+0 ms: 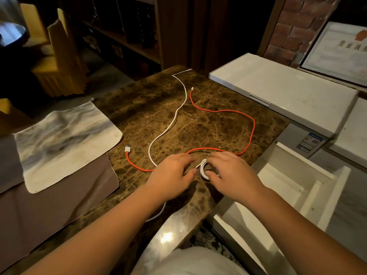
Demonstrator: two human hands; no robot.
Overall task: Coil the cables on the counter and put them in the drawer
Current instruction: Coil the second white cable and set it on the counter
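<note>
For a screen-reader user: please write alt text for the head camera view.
Two hands wind a white cable into a small coil on a brown marble counter; the right hand holds the coil. A red cable lies uncoiled, and a white drawer stands open at right.

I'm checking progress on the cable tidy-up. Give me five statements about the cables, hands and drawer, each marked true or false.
1. The red cable lies uncoiled on the counter. True.
2. The right hand holds a small white coil. True.
3. The drawer is closed. False: it stands open to the right of the counter.
4. The white cable is fully coiled. False: only its near end is looped; a long stretch runs toward the counter's far edge.
5. The left hand grips the red cable's USB plug. False: the plug lies apart, left of that hand.
</note>
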